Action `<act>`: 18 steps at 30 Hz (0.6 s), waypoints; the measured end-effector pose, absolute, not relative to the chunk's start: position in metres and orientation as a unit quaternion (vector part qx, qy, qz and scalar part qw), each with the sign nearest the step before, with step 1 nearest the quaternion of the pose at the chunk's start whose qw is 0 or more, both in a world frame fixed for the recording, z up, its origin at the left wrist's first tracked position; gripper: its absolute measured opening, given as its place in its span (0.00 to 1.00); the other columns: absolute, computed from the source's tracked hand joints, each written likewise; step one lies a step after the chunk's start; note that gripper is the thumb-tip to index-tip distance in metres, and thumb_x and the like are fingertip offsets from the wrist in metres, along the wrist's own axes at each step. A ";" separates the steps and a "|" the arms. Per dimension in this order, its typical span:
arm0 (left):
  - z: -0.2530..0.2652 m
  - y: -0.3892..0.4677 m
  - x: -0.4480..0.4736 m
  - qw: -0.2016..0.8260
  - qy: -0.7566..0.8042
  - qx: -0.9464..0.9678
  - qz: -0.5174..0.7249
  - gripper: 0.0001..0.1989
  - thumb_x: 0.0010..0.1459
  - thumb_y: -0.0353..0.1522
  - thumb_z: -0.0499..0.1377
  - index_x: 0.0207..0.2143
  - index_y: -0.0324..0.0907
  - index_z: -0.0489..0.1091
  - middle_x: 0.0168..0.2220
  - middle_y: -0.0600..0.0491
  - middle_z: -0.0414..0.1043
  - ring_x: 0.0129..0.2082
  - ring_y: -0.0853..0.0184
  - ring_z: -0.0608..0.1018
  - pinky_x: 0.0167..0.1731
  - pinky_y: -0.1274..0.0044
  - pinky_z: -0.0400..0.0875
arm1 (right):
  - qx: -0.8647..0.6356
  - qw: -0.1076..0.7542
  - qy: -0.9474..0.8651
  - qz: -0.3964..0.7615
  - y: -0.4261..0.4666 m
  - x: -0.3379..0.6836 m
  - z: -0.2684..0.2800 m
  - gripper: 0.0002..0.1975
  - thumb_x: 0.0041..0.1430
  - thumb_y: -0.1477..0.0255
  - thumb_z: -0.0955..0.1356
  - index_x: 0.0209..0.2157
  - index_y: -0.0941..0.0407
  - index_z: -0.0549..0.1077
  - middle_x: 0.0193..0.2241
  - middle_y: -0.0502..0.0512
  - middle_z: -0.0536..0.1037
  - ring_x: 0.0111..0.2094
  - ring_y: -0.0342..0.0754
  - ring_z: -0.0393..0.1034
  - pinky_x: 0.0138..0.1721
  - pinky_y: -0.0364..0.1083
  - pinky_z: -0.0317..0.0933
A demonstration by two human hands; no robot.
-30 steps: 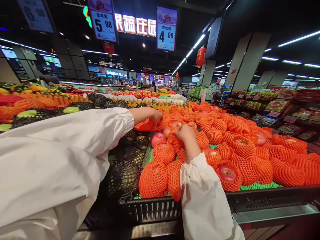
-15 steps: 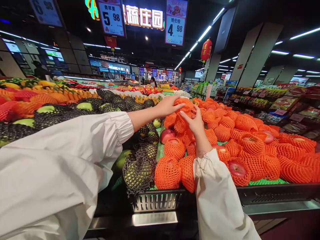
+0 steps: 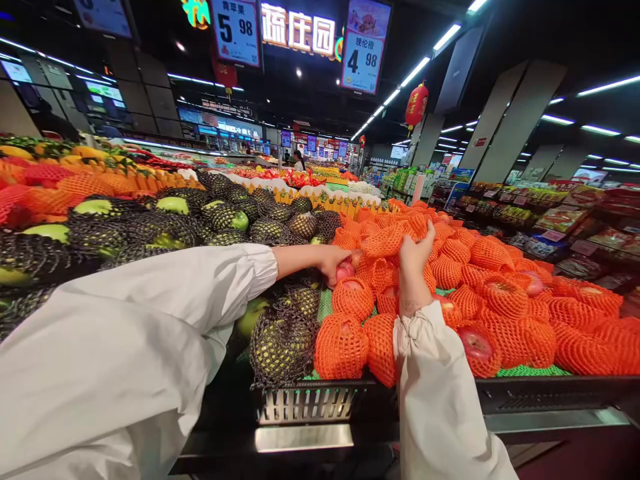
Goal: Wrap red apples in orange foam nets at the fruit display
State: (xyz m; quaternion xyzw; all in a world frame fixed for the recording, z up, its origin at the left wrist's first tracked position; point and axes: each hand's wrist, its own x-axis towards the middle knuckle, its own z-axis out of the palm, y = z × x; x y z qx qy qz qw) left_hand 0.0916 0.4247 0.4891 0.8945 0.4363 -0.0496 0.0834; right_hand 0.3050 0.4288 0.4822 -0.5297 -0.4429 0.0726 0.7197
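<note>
My left hand [image 3: 334,262] reaches in over the green apples, its fingers closed on a bare red apple [image 3: 345,271] at the left edge of the red apple pile. To its right is my right hand [image 3: 416,259], with one finger sticking up. An orange foam net [image 3: 384,240] lies against the thumb side of that hand and looks gripped there; whether an apple is inside it is hidden. Just below both hands sit netted red apples [image 3: 353,298] on a green mesh liner [image 3: 325,305].
Green apples in black nets [image 3: 283,347] fill the left side. More orange-netted apples [image 3: 505,290] spread right. A slotted black tray edge [image 3: 310,405] runs along the front. Price signs [image 3: 367,47] and a red lantern [image 3: 417,107] hang above; packaged goods [image 3: 570,220] stand on shelves at right.
My hands have parted from the netted fruit they both held. The left has come down and left onto the bare apple; the right has shifted slightly right and down, beside the orange net.
</note>
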 end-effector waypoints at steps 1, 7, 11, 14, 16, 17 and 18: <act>0.489 0.424 0.091 0.056 0.436 0.897 -0.052 0.50 0.29 0.41 0.73 0.58 0.39 0.64 0.52 0.43 0.77 0.48 0.51 0.79 0.47 0.72 0.72 | -0.529 0.723 -0.439 0.074 0.429 0.305 0.482 0.34 0.50 0.77 0.62 0.62 0.60 0.65 0.46 0.61 0.75 0.41 0.52 0.71 0.47 0.50 0.65; 0.510 0.419 0.082 0.008 0.498 0.861 0.105 0.42 0.37 0.46 0.70 0.54 0.38 0.66 0.50 0.38 0.77 0.46 0.46 0.79 0.45 0.66 0.72 | -0.533 0.718 -0.438 0.094 0.417 0.301 0.491 0.05 0.46 0.74 0.68 0.29 0.57 0.73 0.24 0.47 0.66 0.26 0.45 0.58 0.33 0.45 0.58; 0.526 0.420 0.079 0.126 0.527 0.749 0.382 0.45 0.37 0.48 0.70 0.55 0.35 0.66 0.54 0.36 0.74 0.51 0.48 0.77 0.51 0.64 0.71 | -0.473 0.773 -0.414 0.084 0.412 0.297 0.496 0.09 0.40 0.77 0.67 0.23 0.53 0.62 0.24 0.45 0.64 0.27 0.43 0.57 0.32 0.43 0.57; 0.533 0.420 0.083 0.323 0.450 0.631 0.543 0.36 0.44 0.52 0.65 0.49 0.37 0.70 0.50 0.39 0.76 0.49 0.53 0.78 0.47 0.66 0.74 | -0.380 0.817 -0.413 0.130 0.418 0.297 0.497 0.08 0.40 0.77 0.66 0.24 0.53 0.62 0.27 0.48 0.67 0.30 0.44 0.62 0.37 0.43 0.62; 0.537 0.417 0.087 0.450 0.371 0.562 0.587 0.35 0.50 0.55 0.60 0.51 0.40 0.68 0.48 0.43 0.77 0.46 0.56 0.80 0.42 0.68 0.76 | -0.312 0.840 -0.409 0.176 0.423 0.298 0.496 0.08 0.42 0.73 0.66 0.29 0.53 0.66 0.32 0.50 0.72 0.34 0.45 0.67 0.44 0.46 0.66; 0.538 0.414 0.088 0.493 0.336 0.541 0.593 0.35 0.51 0.55 0.58 0.53 0.42 0.67 0.48 0.45 0.77 0.45 0.58 0.80 0.41 0.70 0.76 | -0.286 0.841 -0.412 0.201 0.426 0.298 0.494 0.10 0.44 0.71 0.66 0.32 0.53 0.68 0.34 0.52 0.74 0.37 0.46 0.70 0.47 0.47 0.66; 0.538 0.411 0.090 0.523 0.310 0.533 0.589 0.35 0.52 0.55 0.58 0.55 0.44 0.66 0.48 0.46 0.78 0.44 0.59 0.80 0.40 0.71 0.76 | -0.268 0.835 -0.423 0.229 0.429 0.297 0.493 0.11 0.45 0.69 0.66 0.35 0.53 0.69 0.37 0.53 0.75 0.39 0.47 0.71 0.49 0.49 0.67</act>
